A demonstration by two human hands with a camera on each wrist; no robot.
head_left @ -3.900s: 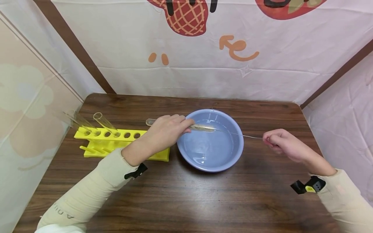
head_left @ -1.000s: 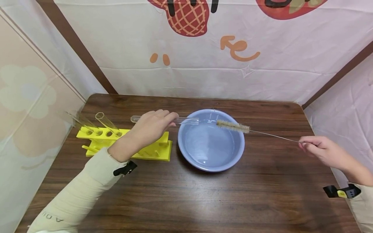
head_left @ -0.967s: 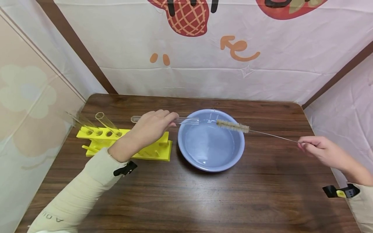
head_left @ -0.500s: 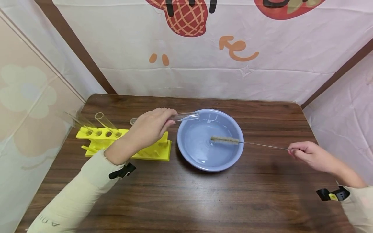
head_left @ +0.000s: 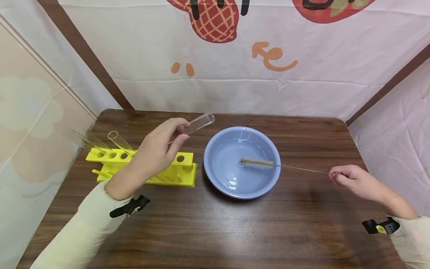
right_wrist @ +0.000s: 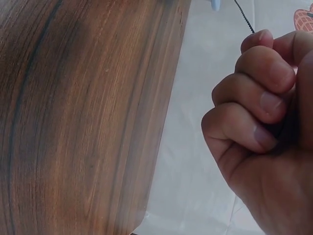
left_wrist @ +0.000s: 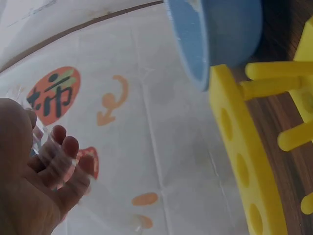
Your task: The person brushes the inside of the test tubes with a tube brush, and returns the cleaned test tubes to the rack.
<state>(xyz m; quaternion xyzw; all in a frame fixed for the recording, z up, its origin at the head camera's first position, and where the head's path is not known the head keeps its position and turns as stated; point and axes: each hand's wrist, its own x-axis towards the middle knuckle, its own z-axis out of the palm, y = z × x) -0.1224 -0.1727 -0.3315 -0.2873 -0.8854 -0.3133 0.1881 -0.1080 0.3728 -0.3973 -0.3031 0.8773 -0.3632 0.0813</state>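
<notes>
My left hand (head_left: 156, 147) holds a clear glass test tube (head_left: 201, 123) between thumb and fingers, over the yellow test tube rack (head_left: 186, 160). The tube slants, its mouth up and to the right, its lower part hidden by the hand. In the left wrist view the tube is a faint blur along the fingers (left_wrist: 73, 181). My right hand (head_left: 352, 181) pinches the thin wire handle of a test tube brush (head_left: 258, 163). The bristles lie within the blue basin (head_left: 209, 173), at the water. In the right wrist view the fingers curl tightly and the twisted wire (right_wrist: 243, 15) leaves them at the top.
Other clear test tubes (head_left: 119, 140) stand tilted in the left holes of the rack. The basin of water sits right of the rack on the brown wooden table (head_left: 235, 231). A printed cloth (head_left: 228, 93) hangs behind the table, with more at both sides.
The brush has come out of the tube and dropped to the water in the basin. My left hand has drawn the tube back leftward, tipping its mouth upward, over the rack.
</notes>
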